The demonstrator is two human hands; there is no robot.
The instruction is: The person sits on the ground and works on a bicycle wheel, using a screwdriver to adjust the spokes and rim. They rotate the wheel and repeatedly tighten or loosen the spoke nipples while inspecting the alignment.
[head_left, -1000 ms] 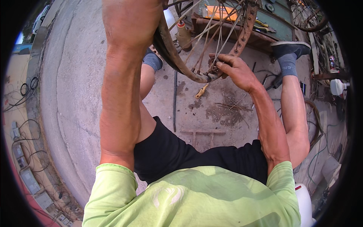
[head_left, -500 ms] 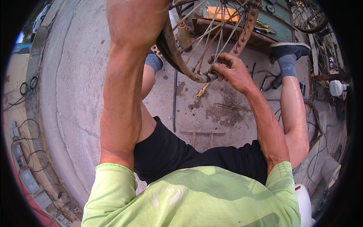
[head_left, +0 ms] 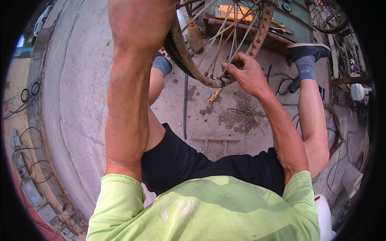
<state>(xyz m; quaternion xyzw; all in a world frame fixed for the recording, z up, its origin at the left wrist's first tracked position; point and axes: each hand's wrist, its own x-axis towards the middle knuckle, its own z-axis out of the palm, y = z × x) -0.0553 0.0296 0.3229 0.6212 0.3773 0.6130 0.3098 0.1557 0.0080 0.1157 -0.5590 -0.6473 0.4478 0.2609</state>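
Note:
A rusty, spoked bicycle wheel rim (head_left: pixel 207 82) stands in front of me, its top cut off by the picture's upper edge. My right hand (head_left: pixel 247 74) is closed at the rim's lower right. Thumb and forefinger pinch the lower end of a thin metal spoke (head_left: pixel 243 40) there. Large and close at the upper left is my left hand (head_left: pixel 140 24), beside the rim's left side. Its fingers are out of sight, so what it holds cannot be made out. A yellow-handled screwdriver (head_left: pixel 214 96) lies on the ground just below the rim.
Loose thin rods (head_left: pixel 247 112) lie on the concrete, near a T-ended metal bar (head_left: pixel 215 139). A long dark rod (head_left: pixel 185 106) is to their left. Beyond the wheel sit a brown bottle (head_left: pixel 194 38) and a green metal box (head_left: pixel 297 24) with an orange packet (head_left: pixel 235 13) and pliers.
My right hand's fingers have drawn together into a pinch on the spoke by the rim. My left hand and forearm have moved slightly left. The wheel has barely shifted.

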